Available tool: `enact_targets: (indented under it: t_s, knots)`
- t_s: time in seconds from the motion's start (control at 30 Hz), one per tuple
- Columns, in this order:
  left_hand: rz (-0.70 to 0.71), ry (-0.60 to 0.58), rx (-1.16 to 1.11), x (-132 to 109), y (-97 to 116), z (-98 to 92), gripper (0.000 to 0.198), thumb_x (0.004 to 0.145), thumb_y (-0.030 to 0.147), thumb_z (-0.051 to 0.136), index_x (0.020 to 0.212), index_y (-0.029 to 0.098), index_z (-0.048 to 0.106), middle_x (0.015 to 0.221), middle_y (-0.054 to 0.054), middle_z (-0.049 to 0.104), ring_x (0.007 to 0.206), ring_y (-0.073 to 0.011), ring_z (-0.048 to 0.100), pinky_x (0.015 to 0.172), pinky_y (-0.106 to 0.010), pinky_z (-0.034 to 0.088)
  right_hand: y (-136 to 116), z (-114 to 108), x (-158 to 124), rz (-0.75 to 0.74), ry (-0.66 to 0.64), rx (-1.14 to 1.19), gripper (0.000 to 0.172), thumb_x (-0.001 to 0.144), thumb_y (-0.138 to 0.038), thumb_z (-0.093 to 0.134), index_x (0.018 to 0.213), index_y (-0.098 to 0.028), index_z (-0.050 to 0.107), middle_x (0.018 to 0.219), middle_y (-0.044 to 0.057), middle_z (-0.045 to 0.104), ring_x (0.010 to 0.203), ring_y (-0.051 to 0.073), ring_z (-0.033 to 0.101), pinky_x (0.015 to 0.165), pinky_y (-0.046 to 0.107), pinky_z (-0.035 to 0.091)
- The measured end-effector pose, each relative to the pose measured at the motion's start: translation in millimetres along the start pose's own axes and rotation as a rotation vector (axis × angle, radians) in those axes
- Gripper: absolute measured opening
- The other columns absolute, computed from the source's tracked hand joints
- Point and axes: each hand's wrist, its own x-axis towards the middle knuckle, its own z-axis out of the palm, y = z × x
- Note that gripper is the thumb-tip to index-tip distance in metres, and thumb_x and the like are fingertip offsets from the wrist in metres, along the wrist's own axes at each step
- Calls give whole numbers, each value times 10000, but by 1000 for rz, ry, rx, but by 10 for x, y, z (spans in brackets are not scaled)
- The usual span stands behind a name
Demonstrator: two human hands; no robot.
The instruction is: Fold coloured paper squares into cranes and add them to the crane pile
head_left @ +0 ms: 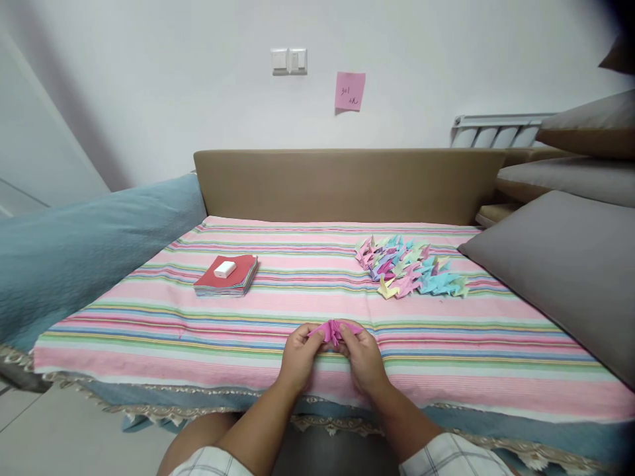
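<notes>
Wall: pale, w/ a double light switch [289,61] and a pink sticky note [350,91] w/ handwriting; brown backrest [347,188] along the far edge in front of you.
Seat: striped cloth [307,264], mostly pink, laid over blue fabric [114,231] w/ lace trim.
Pink paper: the folded magenta piece [333,328] is btwn your two hands, above the near part of the cloth, approx. centred in front of you; pleats show in the gap btwn your thumbs, pointed bits stick out L & R.
L hand: your left hand [297,360] pinches the paper's L side, thumb on the near face; other fingers curl behind, partly hidden.
R hand: your right hand [366,357] pinches the R side likewise, thumb near the middle pleats; fingertips behind the paper mostly hidden, can't tell exactly how they sit.
Paper birds: a cluster of folded paper birds [407,268], pink, blue, yellow, purple etc., beyond your R hand, well apart from it.
Sq. paper: stack [228,283] w/ red sheet on top, far L of your hands; small white block [225,269] rests on it.
Cushions: grey cushion [560,264] at far R, others piled behind.
</notes>
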Motion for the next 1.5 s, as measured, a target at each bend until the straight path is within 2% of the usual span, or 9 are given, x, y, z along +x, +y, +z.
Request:
enact_targets:
  t_s: [0.1, 0.3, 0.43, 0.6, 0.87, 1.1, 1.23, 1.37, 1.5]
  knots:
    - [-26, 57, -84, -18, -13, 54, 273, 630, 376, 714, 705, 152, 577, 667, 22, 571, 624, -99, 537, 633, -233, 474, -13, 30, -13, -16, 23, -48, 313, 740, -458, 611, 844, -166, 656, 728, 27, 648, 634, 157, 567, 586, 278, 474]
    - [198, 120, 101, -79, 12, 154, 283, 621, 347, 712, 755, 174, 532, 730, 12, 571, 677, -113, 534, 644, -221, 442, -168, 145, -107, -202, 72, -288, 292, 751, -431, 596, 818, -158, 678, 763, 44, 663, 754, 189, 582, 729, 302, 465]
    - [198, 94, 177, -64, 16, 137, 236, 700, 385, 639, 713, 162, 561, 686, 1, 576, 664, -130, 530, 659, -243, 432, -180, 179, -129, -165, 128, -269, 306, 751, -457, 589, 797, -165, 669, 697, 28, 656, 675, 175, 577, 648, 280, 462]
    - [193, 53, 190, -55, -23, 125, 274, 737, 429, 615, 714, 159, 576, 626, 9, 561, 591, -119, 511, 598, -236, 427, -114, 177, -116, -160, 92, -218, 295, 747, -444, 616, 838, -165, 651, 757, 31, 656, 716, 166, 574, 679, 272, 464]
    - [143, 24, 128, 5, -20, 41, 291, 704, 427, 656, 705, 139, 610, 699, -26, 609, 660, -135, 542, 649, -256, 449, 17, 155, -60, 11, 63, -46, 373, 740, -535, 587, 675, -168, 578, 541, -36, 516, 469, 101, 460, 451, 224, 391]
    - [143, -28, 61, -56, -33, 122, 348, 704, 474, 644, 698, 172, 470, 732, 7, 569, 546, -85, 485, 521, -215, 415, -92, 199, -122, -122, 66, -219, 323, 777, -480, 563, 654, -182, 579, 557, -21, 546, 534, 125, 479, 507, 227, 395]
    - [222, -41, 241, -63, -19, 126, 307, 777, 482, 560, 792, 176, 551, 651, 10, 533, 609, -128, 516, 615, -254, 444, -119, 201, -139, -140, 93, -269, 306, 778, -472, 567, 674, -185, 574, 571, -18, 542, 537, 123, 470, 513, 229, 399]
    - [306, 15, 324, -25, -4, 84, 319, 772, 479, 561, 740, 170, 632, 884, -69, 592, 871, -197, 551, 825, -302, 433, -75, 186, -129, -58, 117, -206, 371, 739, -544, 581, 654, -187, 528, 494, -44, 474, 452, 104, 425, 439, 224, 372]
    - [248, -38, 265, -28, 26, 72, 341, 761, 498, 562, 770, 170, 654, 927, -73, 577, 810, -191, 564, 736, -303, 467, -35, 183, -115, -3, 99, -157, 400, 712, -578, 593, 735, -184, 531, 487, -62, 471, 419, 89, 412, 400, 207, 354]
